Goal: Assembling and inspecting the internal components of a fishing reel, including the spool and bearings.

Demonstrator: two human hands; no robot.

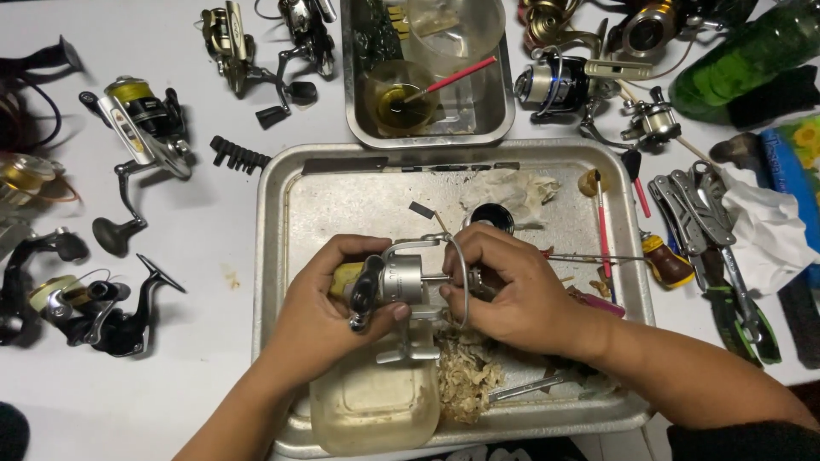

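Note:
My left hand [329, 312] grips the body of a silver spinning fishing reel [400, 283] over a metal tray [273, 222]. My right hand [504, 286] closes around the reel's front end, where the wire bail arm [462, 282] loops past my fingers. A yellowish piece shows under my left fingers. Below the reel lie a dirty crumpled wad [465, 376] and a cloudy plastic tub [376, 405]. A small black round part [492, 217] sits just beyond my right hand.
Several other reels lie on the white table at left [141, 119] and back right [555, 81]. A smaller metal pan [427, 128] holds a jar with a red brush. Pliers [726, 256], a screwdriver [662, 256], tissue [769, 226] and a green bottle [743, 55] lie right.

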